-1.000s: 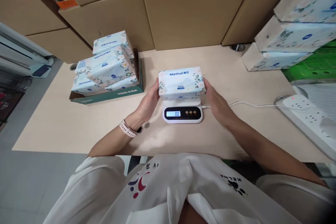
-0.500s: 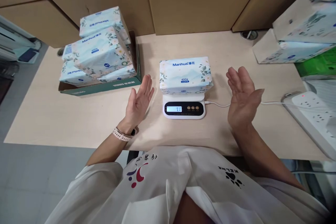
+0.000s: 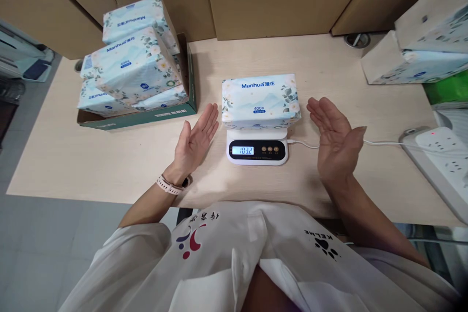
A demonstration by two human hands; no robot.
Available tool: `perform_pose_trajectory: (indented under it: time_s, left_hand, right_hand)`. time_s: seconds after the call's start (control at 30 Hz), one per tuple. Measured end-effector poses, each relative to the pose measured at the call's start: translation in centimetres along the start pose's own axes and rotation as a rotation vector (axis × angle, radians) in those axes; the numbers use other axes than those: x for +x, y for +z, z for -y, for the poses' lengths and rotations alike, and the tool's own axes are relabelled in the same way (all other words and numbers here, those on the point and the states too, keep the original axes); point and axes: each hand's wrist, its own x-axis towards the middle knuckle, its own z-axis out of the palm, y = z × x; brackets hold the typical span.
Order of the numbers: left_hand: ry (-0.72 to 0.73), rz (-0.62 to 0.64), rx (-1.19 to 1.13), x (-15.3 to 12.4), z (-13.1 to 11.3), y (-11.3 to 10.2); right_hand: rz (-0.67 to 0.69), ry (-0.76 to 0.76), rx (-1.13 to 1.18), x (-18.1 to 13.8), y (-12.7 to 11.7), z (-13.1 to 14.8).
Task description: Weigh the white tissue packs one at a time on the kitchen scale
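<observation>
A pale blue floral pack of tissues (image 3: 260, 101) rests on a white digital scale (image 3: 257, 158), whose lit display reads about 103.2. To the left of the pack, my left hand (image 3: 195, 139) is open, palm turned inward, fingers stretched out and not touching it. On its wrist is a watch with a light strap (image 3: 170, 185). My right hand (image 3: 334, 139) is open on the other side, thumb spread, a little apart from the pack. Neither hand holds anything.
A green-edged cardboard tray (image 3: 146, 121) piled with tissue packs (image 3: 135, 66) stands at the left. More tissue packs (image 3: 420, 66) are stacked at the right, near a white power strip (image 3: 438, 151). A white cable (image 3: 305, 145) runs from the scale. Large cardboard boxes (image 3: 270, 0) line the back.
The scale's display has changed to about 103.2. My right hand has come slightly nearer the pack, and my left hand has shifted slightly right. The view has shifted a little.
</observation>
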Motion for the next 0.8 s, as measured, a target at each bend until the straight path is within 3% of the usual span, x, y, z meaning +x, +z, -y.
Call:
perform_pose_trajectory:
  time_s: [0.37,0.57,0.8]
  left_hand:
    - [-0.049,-0.037,-0.004,0.2,0.0,0.3]
    - [-0.026,0.005,0.041,0.2,0.2,0.4]
    - [-0.001,-0.001,0.073,0.6,0.4,0.4]
  right_hand:
    - [0.034,-0.002,-0.005,0.0,0.0,-0.1]
    - [0.088,-0.053,0.023,-0.3,0.0,-0.1]
    - [0.133,-0.086,-0.106,-0.2,-0.4,-1.4]
